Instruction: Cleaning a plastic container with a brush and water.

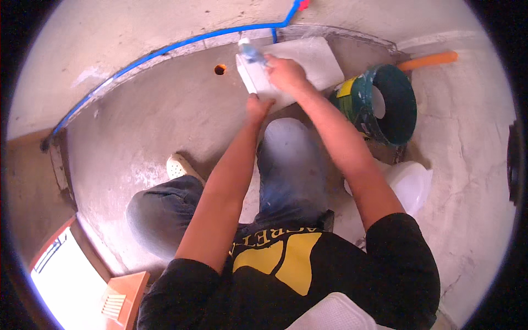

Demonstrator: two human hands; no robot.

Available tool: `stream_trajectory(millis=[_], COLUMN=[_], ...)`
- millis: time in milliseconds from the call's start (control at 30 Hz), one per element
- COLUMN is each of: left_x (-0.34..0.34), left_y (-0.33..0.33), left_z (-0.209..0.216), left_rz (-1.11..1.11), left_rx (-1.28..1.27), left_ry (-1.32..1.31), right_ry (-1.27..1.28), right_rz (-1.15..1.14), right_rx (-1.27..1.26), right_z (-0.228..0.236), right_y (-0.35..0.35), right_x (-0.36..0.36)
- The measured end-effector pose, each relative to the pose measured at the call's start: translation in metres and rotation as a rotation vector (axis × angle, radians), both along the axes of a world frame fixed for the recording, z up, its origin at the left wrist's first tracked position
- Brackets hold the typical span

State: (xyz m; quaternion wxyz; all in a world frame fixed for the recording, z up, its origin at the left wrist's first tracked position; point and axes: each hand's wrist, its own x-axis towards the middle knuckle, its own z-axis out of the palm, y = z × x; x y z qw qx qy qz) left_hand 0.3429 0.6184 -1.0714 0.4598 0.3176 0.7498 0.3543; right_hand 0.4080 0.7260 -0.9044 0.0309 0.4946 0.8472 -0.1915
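A white, box-like slab [316,60] lies on the concrete floor in front of my knees. My left hand [258,108] is closed on its near left edge, thumb and fingers at the corner. Over the slab's left end, my right hand [286,74] grips a small bluish tool with a pale tip [251,52]. Motion smears that tool, so its exact kind cannot be made out, nor whether it touches the slab. Part of the slab is hidden behind my right hand and forearm.
A dark green bucket [379,104] lies tipped on its side at the right, beside an orange pipe [429,60]. Blue pipe [192,39] runs along the wall's foot. An orange-rimmed hole [220,70] opens in the floor. A rounded white object [410,184] sits by my right arm.
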Motion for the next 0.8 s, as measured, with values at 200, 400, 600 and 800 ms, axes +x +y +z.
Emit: stream_trajectory(millis=[200, 400, 600, 800], left_x=[0.029, -0.010, 0.031, -0.029], left_y=[0.023, 0.068, 0.112, 0.108], left_z=[0.028, 0.066, 0.146, 0.000], left_rz=[0.231, 0.434, 0.753, 0.391], left_rx=[-0.044, 0.117, -0.028, 0.107], left_ry=[-0.326, -0.162, -0.887, 0.045], right_ry=[-0.215, 0.124, 0.069, 0.002], right_rz=[-0.259, -0.272, -0.160, -0.246], right_rx=[0.077, 0.070, 0.038, 0.143], right_z=[-0.006, 0.027, 0.090, 0.091], right_y=[0.086, 0.053, -0.031, 0.028], right_x=[0.153, 0.105, 0.103, 0.132])
